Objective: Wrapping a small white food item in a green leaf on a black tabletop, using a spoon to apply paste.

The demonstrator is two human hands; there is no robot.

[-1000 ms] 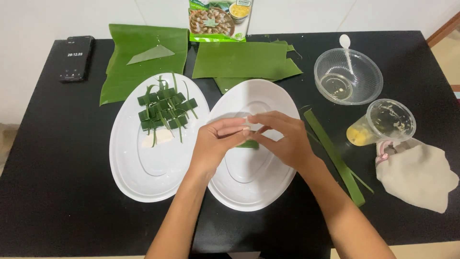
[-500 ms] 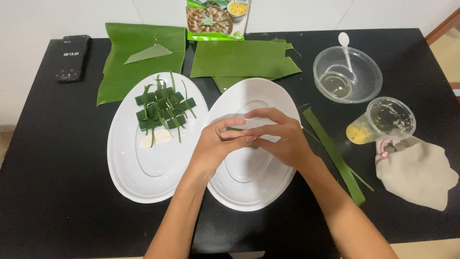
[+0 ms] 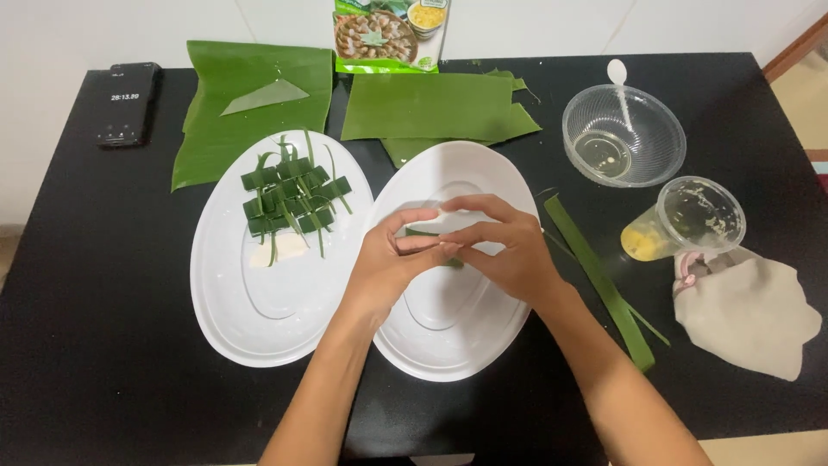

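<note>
Both hands meet over the right white oval plate (image 3: pixel 466 345). My left hand (image 3: pixel 388 263) and my right hand (image 3: pixel 504 246) pinch a small piece of white dough with a green leaf strip (image 3: pixel 424 233) between the fingertips; most of it is hidden by the fingers. On the left white oval plate (image 3: pixel 250 319) lies a pile of several leaf-wrapped parcels (image 3: pixel 291 200) and one bare white piece (image 3: pixel 278 250).
Banana leaf sheets (image 3: pixel 250 112) (image 3: pixel 431 108) lie at the back, with a food packet (image 3: pixel 390 34) behind them. A phone (image 3: pixel 128 103) sits far left. Right side: clear bowl with spoon (image 3: pixel 623 138), tipped plastic cup (image 3: pixel 686 220), beige cloth (image 3: pixel 750 311), long leaf strip (image 3: pixel 599 285).
The hands have stayed over the right plate, fingers shifting slightly as they work the small piece. Nothing else on the table has moved.
</note>
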